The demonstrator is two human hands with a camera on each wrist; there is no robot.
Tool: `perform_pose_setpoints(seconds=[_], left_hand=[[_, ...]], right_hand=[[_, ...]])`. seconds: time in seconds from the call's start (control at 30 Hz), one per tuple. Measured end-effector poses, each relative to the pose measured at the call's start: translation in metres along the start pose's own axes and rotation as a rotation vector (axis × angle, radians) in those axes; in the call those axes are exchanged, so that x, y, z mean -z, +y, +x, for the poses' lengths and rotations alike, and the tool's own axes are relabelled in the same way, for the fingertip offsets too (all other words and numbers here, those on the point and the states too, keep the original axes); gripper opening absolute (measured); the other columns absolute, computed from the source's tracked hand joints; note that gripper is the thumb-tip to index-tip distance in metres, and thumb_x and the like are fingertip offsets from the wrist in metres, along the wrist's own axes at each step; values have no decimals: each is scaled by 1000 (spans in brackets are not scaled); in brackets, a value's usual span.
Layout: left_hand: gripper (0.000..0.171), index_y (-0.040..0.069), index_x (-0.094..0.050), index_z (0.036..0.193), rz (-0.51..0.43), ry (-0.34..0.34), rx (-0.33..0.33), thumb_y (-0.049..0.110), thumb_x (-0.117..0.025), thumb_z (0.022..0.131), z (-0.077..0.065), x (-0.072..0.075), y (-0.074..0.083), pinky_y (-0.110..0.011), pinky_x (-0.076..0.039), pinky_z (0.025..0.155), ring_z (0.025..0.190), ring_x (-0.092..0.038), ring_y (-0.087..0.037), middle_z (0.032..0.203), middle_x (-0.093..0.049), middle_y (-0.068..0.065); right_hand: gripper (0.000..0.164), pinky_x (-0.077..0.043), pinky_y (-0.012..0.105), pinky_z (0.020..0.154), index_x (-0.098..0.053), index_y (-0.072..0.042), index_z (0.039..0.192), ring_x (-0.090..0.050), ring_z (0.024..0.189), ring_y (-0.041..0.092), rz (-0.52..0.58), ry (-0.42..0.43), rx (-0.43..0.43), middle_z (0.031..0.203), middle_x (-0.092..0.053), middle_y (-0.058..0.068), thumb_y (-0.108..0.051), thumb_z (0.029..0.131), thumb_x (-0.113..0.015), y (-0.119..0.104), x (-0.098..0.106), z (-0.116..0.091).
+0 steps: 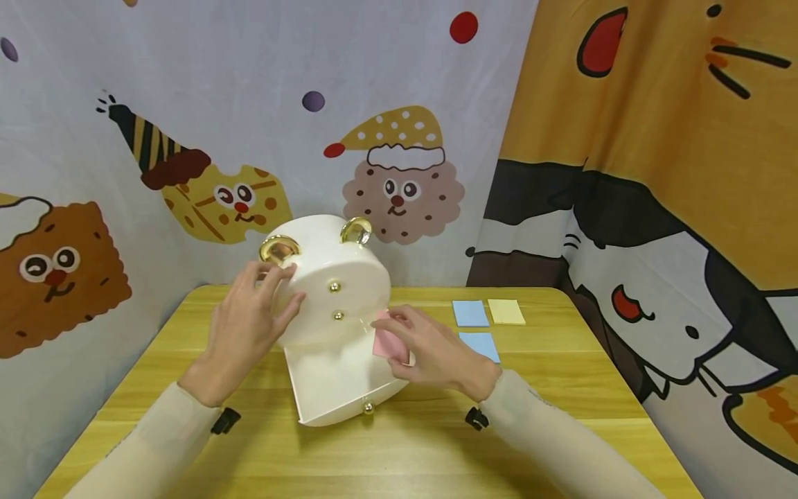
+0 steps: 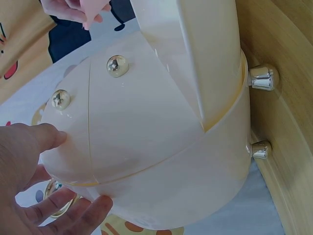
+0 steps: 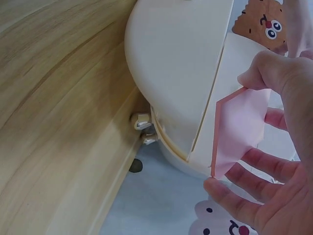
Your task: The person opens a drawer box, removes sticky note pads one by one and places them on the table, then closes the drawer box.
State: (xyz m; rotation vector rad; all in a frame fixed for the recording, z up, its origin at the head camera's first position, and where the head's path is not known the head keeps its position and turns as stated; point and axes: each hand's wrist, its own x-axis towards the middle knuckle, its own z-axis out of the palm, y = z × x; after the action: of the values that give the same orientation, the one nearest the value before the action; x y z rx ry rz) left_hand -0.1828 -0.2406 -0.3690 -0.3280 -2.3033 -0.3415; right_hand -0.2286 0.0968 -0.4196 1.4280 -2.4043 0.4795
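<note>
A glossy white drawer box (image 1: 318, 242) with gold ear-shaped rings on top and gold knobs stands on the table, its bottom drawer (image 1: 337, 381) pulled out. My left hand (image 1: 246, 319) is at the box's upper left side, thumb over the front and loosely spread fingers along the side, as the left wrist view (image 2: 63, 181) shows. Above the right part of the drawer, my right hand (image 1: 430, 346) pinches a pink sticky note pad (image 3: 239, 129) by its edges between thumb and fingers. The pad is slightly bent and tilted. No contents show in the visible part of the drawer.
To the right on the wooden table (image 1: 548, 416) lie a blue sticky note pad (image 1: 470, 313), a yellow pad (image 1: 506, 312) and a second blue pad (image 1: 480, 345), partly behind my right hand. A cartoon-printed curtain (image 1: 399, 62) hangs behind the table.
</note>
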Motion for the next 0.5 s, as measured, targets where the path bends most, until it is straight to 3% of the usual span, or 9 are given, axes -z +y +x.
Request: perform_pose_setpoints(seconds=[0.5], left_hand=[[47, 14, -71, 132, -1, -1, -8, 31, -87, 91, -1, -1, -1, -32, -45, 44, 79, -58, -26, 122, -63, -15]], right_hand=[[67, -60, 31, 92, -57, -25, 152, -61, 123, 18, -40, 9, -93, 148, -58, 5, -34, 91, -81, 8, 7, -16]])
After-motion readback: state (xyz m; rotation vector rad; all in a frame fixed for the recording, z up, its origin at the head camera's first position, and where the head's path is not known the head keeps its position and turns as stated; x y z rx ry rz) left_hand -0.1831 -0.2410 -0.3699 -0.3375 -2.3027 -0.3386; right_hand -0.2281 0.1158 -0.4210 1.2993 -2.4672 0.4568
